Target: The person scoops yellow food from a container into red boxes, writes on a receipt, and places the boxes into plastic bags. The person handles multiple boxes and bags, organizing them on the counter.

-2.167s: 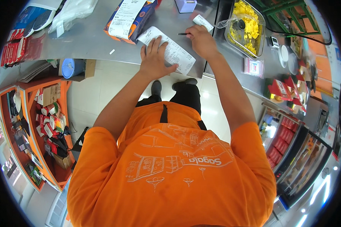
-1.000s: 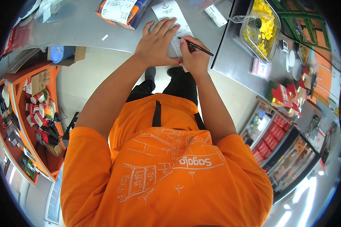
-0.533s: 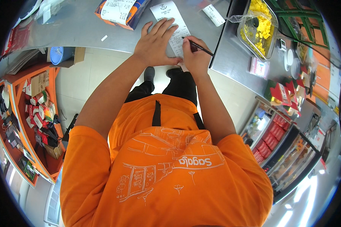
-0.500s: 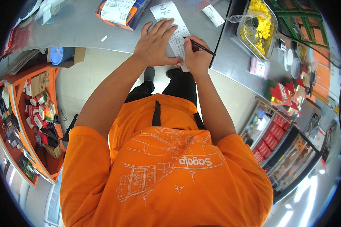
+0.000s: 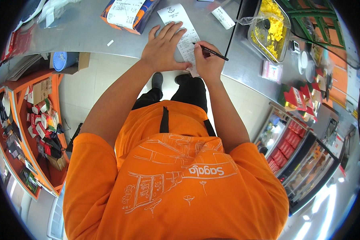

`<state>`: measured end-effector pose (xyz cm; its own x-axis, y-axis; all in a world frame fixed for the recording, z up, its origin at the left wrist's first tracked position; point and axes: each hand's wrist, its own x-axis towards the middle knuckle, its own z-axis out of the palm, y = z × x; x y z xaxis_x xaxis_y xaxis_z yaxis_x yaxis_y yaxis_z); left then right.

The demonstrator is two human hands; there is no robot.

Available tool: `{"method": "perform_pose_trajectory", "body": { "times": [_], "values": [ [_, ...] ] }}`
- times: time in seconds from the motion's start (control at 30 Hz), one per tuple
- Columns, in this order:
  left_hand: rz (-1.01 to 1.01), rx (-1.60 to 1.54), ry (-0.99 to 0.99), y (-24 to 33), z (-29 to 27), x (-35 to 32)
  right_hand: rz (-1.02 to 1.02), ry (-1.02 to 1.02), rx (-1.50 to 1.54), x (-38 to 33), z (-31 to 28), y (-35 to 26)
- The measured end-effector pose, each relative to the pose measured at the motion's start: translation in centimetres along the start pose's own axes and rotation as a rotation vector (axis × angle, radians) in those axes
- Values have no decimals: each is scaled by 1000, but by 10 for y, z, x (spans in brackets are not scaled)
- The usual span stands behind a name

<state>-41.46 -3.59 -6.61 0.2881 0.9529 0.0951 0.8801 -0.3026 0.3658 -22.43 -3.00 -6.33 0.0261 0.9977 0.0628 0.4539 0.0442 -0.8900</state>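
Note:
A long white receipt (image 5: pixel 187 37) lies on the metal table, its near end hanging over the front edge. My left hand (image 5: pixel 163 47) rests flat across its left side, fingers spread and holding nothing. In my right hand (image 5: pixel 209 64) a black pen (image 5: pixel 215 53) is gripped, its tip against the printed part of the paper. An orange and blue box (image 5: pixel 142 20) with another printed slip (image 5: pixel 126 12) on top stands to the left of the receipt. Right of the paper lies a small white label slip (image 5: pixel 223 17).
A wire basket (image 5: pixel 285 48) with yellow pieces stands on the right-hand counter, near a small pink-and-white packet (image 5: pixel 272 71) and red boxes (image 5: pixel 298 98). Below left is an orange shelf (image 5: pixel 18 94) of packages. A blue-lidded tub (image 5: pixel 60 61) sits beneath the table.
The pen and my right hand have shifted very slightly downward along the receipt. My left hand stays in place, and the whole view has moved a little.

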Motion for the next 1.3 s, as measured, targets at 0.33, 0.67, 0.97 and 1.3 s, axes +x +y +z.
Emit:
{"method": "perform_pose_trajectory", "body": {
  "times": [0.33,0.67,0.97,1.3],
  "values": [
    [-1,-4,2,1,0,1,-15,47,0,-2,1,7],
    [-13,21,-30,0,-1,2,-2,-19,2,-6,-3,5],
    [0,29,-13,1,0,2,-54,-80,59,-20,-6,3],
    [-14,15,-32,1,0,2,170,-9,152,-22,-20,4]
  ]
}}
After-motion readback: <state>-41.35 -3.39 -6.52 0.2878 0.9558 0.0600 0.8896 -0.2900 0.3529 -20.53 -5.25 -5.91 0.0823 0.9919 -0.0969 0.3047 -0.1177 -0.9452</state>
